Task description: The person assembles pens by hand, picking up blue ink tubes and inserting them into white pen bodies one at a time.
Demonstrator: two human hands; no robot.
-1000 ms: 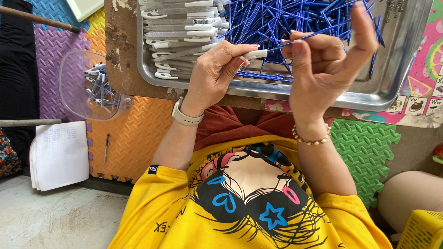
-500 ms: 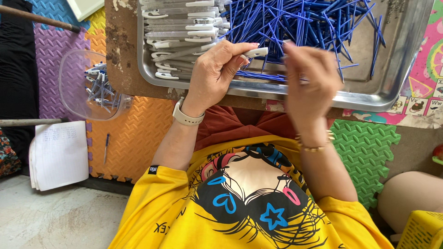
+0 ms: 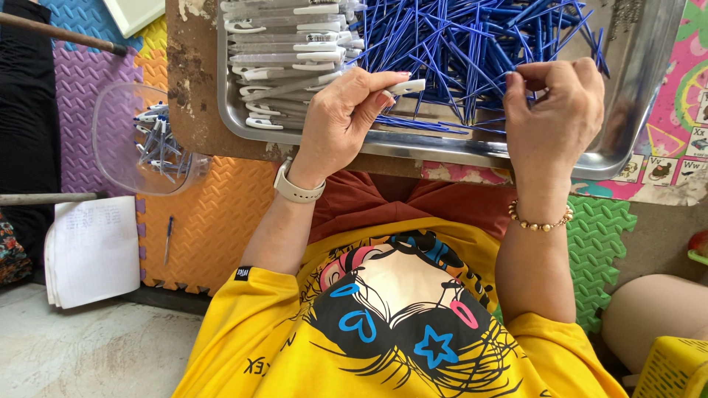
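left hand (image 3: pixel 343 118): fingers curled shut on a white pen barrel (image 3: pixel 404 86), pinched between thumb and fingertips; barrel's long axis runs roughly sideways, free end aimed at the right hand
right hand (image 3: pixel 553 103): fingers bunched together, tips at the near edge of the blue refill pile (image 3: pixel 472 51); looks pinched on a thin blue piece, but cannot tell for sure what it grips
key relation: barrel tip and right fingertips sit near each other, a small gap between them, both just above the near rim of the metal tray (image 3: pixel 634 125); right hand is nearer the refills, left hand nearer the barrels
white barrels stack (image 3: pixel 287 44): beyond and to the outer side of the left hand, lying side by side, long axes sideways, in the left part of the tray
blue refills: beyond both hands, a loose crisscross heap, no common axis
worktop (image 3: pixel 193 88): worn brown board under the tray
clear plastic bowl (image 3: pixel 129 140): well out past the left hand, holds assembled blue-and-white pens
paper pad (image 3: pixel 92 250): white, handwritten sheet, on the floor below the bowl
loose pen (image 3: pixel 169 239): on the orange foam mat (image 3: pixel 214 214), just beside the pad
labels: small barcode sticker on one barrel in the stack; picture-tile mat (image 3: pixel 667 169) past the right hand, colourful squares
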